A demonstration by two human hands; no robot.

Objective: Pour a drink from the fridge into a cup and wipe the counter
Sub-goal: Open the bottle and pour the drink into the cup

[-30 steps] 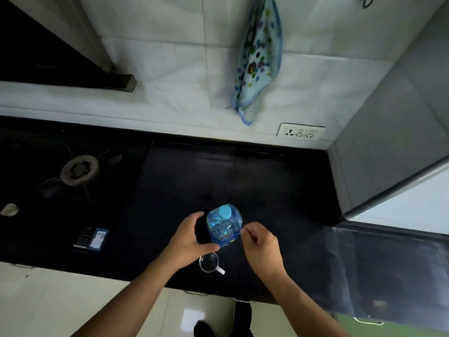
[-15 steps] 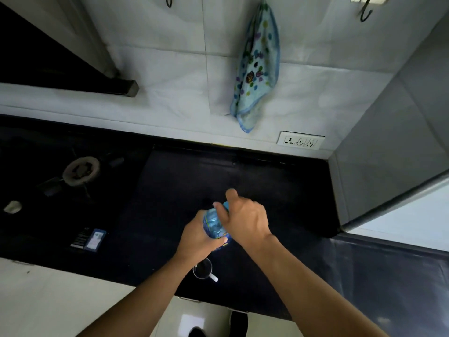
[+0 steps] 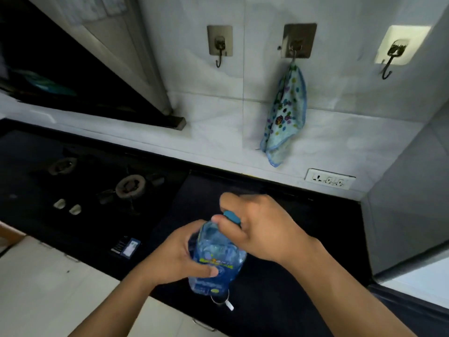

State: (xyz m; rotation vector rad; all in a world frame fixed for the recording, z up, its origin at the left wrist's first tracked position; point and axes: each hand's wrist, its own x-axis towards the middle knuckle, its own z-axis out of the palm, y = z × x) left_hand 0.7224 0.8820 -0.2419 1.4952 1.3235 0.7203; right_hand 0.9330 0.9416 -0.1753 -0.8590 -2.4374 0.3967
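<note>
A clear blue plastic water bottle [image 3: 217,260] with a blue cap [image 3: 232,216] is held above the black counter [image 3: 279,295]. My left hand [image 3: 178,259] wraps the bottle's body from the left. My right hand [image 3: 261,227] is closed over the cap from the right. A small glass cup [image 3: 221,301] with a white handle stands on the counter just under the bottle, mostly hidden by it. A blue patterned cloth [image 3: 284,120] hangs on the middle wall hook above the counter.
A black gas hob [image 3: 131,186] with burners lies to the left. A small dark packet [image 3: 126,248] rests near the counter's front edge. A wall socket [image 3: 330,178] sits at the back right, and a grey fridge side [image 3: 408,215] borders the counter on the right.
My right hand came from beside the bottle onto its cap and stays gripped there. The bottle has been lifted and tilted over the cup. The camera view has tipped upward, showing the hooks.
</note>
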